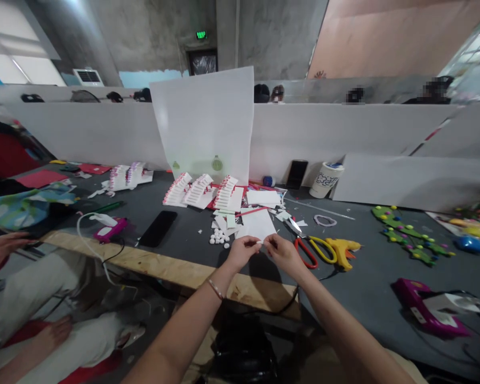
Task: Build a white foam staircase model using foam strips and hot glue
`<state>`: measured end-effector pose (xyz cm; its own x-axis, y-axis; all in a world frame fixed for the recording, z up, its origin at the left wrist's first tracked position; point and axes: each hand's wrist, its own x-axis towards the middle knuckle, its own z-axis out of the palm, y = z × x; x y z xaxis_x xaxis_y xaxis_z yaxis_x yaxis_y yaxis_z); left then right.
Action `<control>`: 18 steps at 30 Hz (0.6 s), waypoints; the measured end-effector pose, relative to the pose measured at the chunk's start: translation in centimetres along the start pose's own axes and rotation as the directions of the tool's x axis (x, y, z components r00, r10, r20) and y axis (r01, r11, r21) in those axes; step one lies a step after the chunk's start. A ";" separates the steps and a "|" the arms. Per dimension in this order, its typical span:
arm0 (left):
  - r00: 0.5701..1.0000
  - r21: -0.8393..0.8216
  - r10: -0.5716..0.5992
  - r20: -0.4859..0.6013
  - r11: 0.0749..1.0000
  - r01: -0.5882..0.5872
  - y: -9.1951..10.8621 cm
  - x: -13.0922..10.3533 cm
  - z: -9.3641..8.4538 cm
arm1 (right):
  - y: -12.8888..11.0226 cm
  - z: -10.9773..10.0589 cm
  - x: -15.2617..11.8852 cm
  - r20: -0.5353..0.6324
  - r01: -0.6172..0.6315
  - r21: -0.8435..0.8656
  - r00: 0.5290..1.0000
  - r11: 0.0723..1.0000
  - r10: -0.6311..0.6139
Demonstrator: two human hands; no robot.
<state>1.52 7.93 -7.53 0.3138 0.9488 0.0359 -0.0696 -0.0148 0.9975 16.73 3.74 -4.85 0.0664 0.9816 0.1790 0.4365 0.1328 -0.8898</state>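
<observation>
My left hand (244, 250) and my right hand (280, 252) meet near the table's front edge, fingertips pinched. Between them is a small white piece (261, 242), mostly hidden by the fingers, so its kind is unclear. Just beyond the hands lies a white sheet (258, 224). Left of it sits a cluster of small white balls (217, 237) beside paper scraps (224, 220). To the right of my right hand rest scissors (312, 250) with red and yellow handles and a yellow glue gun (344, 252).
Several folded white strips with red ends (200, 191) stand before an upright white board (208, 122). A black phone (158, 228) and purple power strips (428, 309) lie on the table. A white cup (325, 180) stands behind. At far left, a co-worker's hand (8, 245) reaches the table.
</observation>
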 end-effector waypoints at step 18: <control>0.968 0.437 0.249 0.020 0.869 -0.232 0.8 -1.0 0.4 | 0.6 -0.1 0.1 0.037 -0.028 0.088 0.999 0.996 0.025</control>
<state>1.53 6.83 -6.74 0.3052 0.9090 0.2839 0.2809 -0.3708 0.8852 17.07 3.92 -5.33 0.0440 0.9890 0.1409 0.3536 0.1165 -0.9281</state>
